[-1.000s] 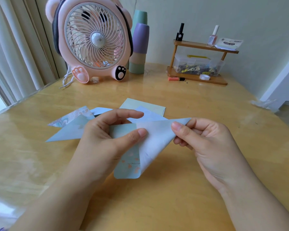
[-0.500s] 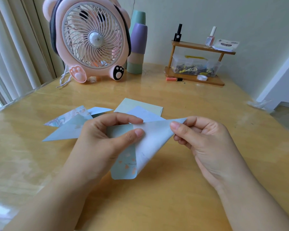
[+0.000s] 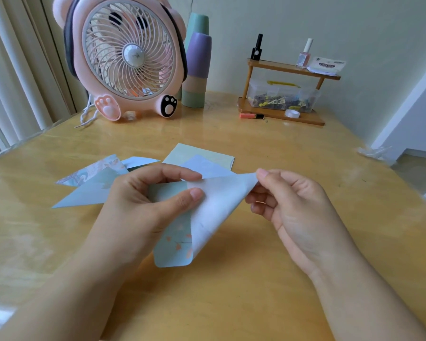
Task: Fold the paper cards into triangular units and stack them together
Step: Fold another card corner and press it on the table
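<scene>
A pale blue paper card (image 3: 214, 210) with a flower print is held above the wooden table (image 3: 256, 279), half folded, its white back turned over the printed side. My left hand (image 3: 143, 205) pinches the card's left part between thumb and fingers. My right hand (image 3: 293, 207) pinches the folded corner at the upper right. Behind my left hand lie folded triangular units (image 3: 89, 183), one patterned and one plain blue. A flat green card (image 3: 202, 153) and a light blue sheet (image 3: 204, 166) lie just beyond the held card.
A pink bear-shaped fan (image 3: 130, 57) stands at the back left with a stack of cups (image 3: 197, 62) beside it. A small wooden shelf (image 3: 285, 94) with bottles and a clear box is at the back right. The table edge runs along the right.
The hands keep the same grips on the card. The folded corner has been drawn slightly further right and the view has shifted a little.
</scene>
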`<state>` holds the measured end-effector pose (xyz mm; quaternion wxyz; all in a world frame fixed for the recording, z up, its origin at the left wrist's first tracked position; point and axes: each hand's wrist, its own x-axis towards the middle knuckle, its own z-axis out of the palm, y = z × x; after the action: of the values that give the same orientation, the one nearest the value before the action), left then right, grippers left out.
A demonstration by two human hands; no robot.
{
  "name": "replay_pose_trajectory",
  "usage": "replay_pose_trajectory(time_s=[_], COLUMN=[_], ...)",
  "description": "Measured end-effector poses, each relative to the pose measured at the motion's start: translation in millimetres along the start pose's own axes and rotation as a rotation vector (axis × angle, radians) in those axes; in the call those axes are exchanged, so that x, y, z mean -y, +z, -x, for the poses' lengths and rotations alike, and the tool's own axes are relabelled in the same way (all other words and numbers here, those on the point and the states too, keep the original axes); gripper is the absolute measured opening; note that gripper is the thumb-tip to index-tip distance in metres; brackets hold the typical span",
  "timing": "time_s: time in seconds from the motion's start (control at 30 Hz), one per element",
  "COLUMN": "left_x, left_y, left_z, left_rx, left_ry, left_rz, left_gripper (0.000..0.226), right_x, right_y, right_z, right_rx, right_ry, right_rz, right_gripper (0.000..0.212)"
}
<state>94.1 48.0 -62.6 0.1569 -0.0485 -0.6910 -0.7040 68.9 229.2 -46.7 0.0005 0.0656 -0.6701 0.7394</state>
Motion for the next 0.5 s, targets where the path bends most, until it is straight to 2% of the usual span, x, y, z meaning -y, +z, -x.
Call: replay_pose_trajectory(time_s=[0.1, 0.23, 0.5], left_x=[1.0, 1.7, -1.7], left_y=[-1.6, -2.6, -2.1], left_z=[0.2, -0.4, -0.2], left_rx=[-0.001, -0.01, 0.024], left_ry=[-0.014, -0.019, -0.019], left_rz=[-0.028, -0.018, 0.063], left_gripper=[0.018, 0.024, 0.013], right_x=[0.6, 0.5, 0.7], right_y=[-1.5, -3.6, -3.2], right_z=[1.2, 0.7, 2.1], right_rx=[0.068, 0.094, 0.07], right_ry=[0.014, -0.021, -0.099], right_rz=[0.071, 0.079, 0.109], right_gripper=[0.014, 0.012, 0.012])
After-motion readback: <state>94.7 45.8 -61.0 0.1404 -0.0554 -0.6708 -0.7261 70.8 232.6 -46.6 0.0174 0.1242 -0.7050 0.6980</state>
